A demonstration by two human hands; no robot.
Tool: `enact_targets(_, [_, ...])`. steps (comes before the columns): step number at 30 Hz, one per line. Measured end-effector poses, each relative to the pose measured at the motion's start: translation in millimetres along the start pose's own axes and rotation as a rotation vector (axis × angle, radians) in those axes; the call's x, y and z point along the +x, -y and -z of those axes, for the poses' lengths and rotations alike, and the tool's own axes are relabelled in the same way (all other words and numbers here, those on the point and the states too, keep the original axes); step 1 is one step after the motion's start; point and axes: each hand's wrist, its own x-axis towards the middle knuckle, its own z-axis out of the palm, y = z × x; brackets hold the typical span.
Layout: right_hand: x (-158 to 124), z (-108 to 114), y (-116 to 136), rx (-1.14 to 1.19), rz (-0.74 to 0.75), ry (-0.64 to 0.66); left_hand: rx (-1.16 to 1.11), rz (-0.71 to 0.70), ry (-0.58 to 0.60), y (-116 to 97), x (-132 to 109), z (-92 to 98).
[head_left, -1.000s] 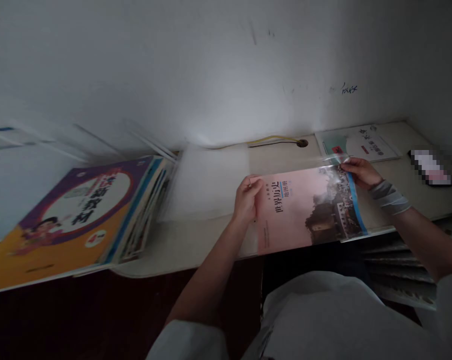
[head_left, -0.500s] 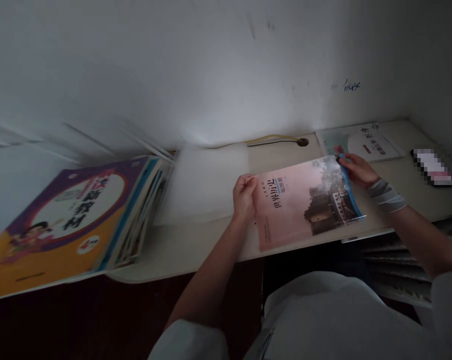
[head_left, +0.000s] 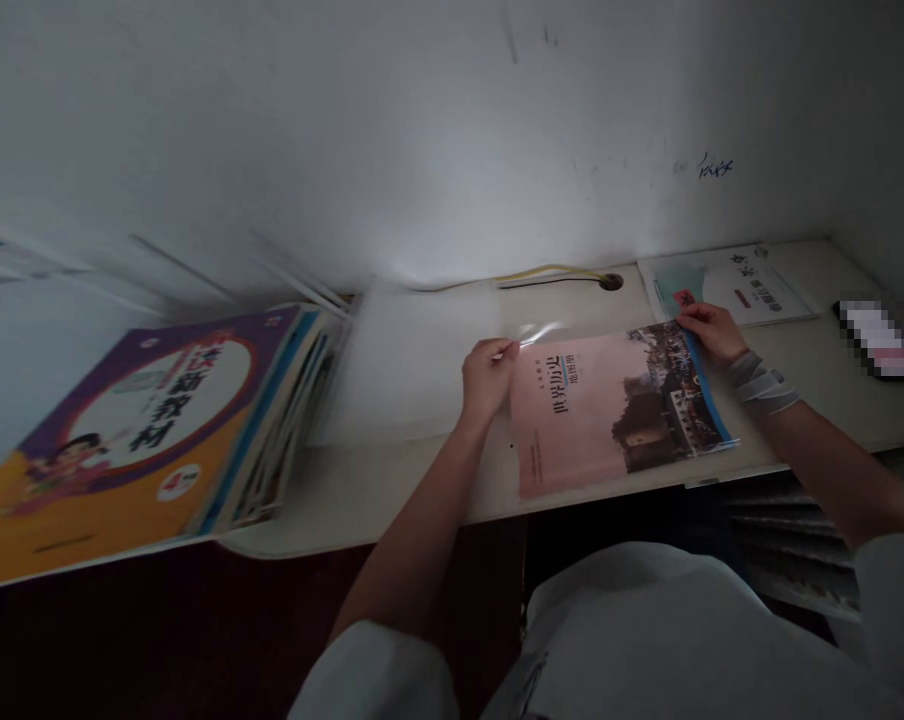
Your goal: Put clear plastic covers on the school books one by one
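Two bare hands: both hold the thin, rectangular pink paper booklet [head_left: 609, 410] with a dark photograph and a blue strip; the left hand [head_left: 488, 378] is at its 10 o'clock corner, the right hand [head_left: 711, 335] at its 1 o'clock corner.
Left grip: closed, thumb against fingers; whether it pinches the paper or only the glossy clear plastic film [head_left: 540, 333] beside it, I cannot tell.
Right grip: closed in a pinch on the booklet's corner, near the blue strip.
Booklet place: over the near edge of the pale, long worktop [head_left: 399, 490], at 4 o'clock from the middle of the view.
Booklet weight: probably light, so two fingertips should be enough.
Booklet stiffness: likely flexible; one corner alone may let it sag, so opposite corners are a better hold.
Film surface: it shines and is perhaps slippery; it could crease, therefore a flat, gentle pinch on the margin is safer.
Neighbours: a thick stack of books with purple-and-orange cover [head_left: 152, 430] lies at 9 o'clock from the booklet, a black rectangular phone [head_left: 881, 340] between 2 and 3 o'clock.
Since half a second ago: the left hand has moved slightly towards 12 o'clock, and the film's bright edge now appears beside it; the right hand remains at its corner.
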Motion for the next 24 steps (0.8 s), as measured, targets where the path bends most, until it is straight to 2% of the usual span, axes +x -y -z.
enact_targets(5, [-4.6, 3.0, 19.1, -0.071, 0.161, 0.008, -0.226, 0.097, 0.071, -16.1, -1.4, 12.8])
enact_targets(10, [-19.6, 18.0, 53.5, -0.21, 0.216, -0.042, -0.289, 0.148, 0.128, -34.0, -6.8, 35.3])
enact_targets(12, [-27.9, 25.3, 67.4, -0.18, 0.143, -0.03, -0.303, 0.188, 0.158, -41.8, -11.7, 44.2])
enact_targets(15, [-41.1, 32.4, 87.8, -0.015, -0.081, 0.029, -0.345, 0.278, 0.195, -55.4, -21.7, 54.3])
enact_targets(17, [-48.8, 34.3, 99.5, 0.066, -0.175, 0.045, -0.397, 0.345, 0.204, -64.2, -29.5, 57.9])
enact_targets(20, [-57.7, 35.3, 109.4, 0.135, -0.229, 0.04, -0.481, 0.391, 0.155, -72.0, -41.5, 58.1])
enact_targets(24, [-66.9, 34.5, 106.3, 0.143, -0.236, 0.011, -0.476, 0.367, 0.078, -69.4, -54.2, 52.0])
